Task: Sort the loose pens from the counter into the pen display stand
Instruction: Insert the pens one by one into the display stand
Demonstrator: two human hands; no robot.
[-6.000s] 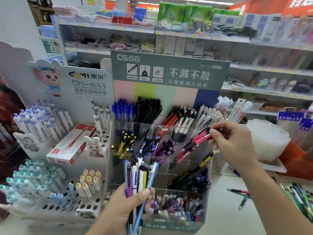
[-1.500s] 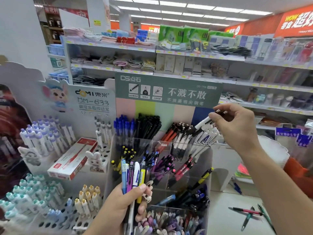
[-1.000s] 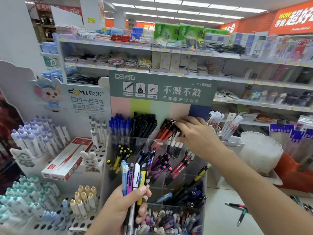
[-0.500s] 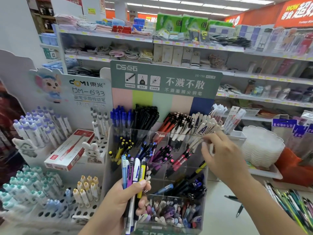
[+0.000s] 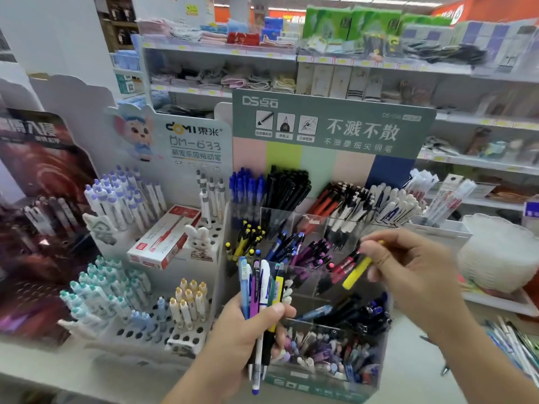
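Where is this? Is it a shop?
Most likely a shop, yes, at its stationery corner. A pen display stand full of sorted pens stands on a counter, and the store shelves behind carry packaged goods and yellow price tags.

A clear tiered stand (image 5: 344, 225) fills centre frame, its compartments holding blue, black, red, white and purple pens. A fanned bundle of pens (image 5: 262, 290) stands upright at lower centre – a yellow pen (image 5: 356, 272) slants, tip down, centre right.
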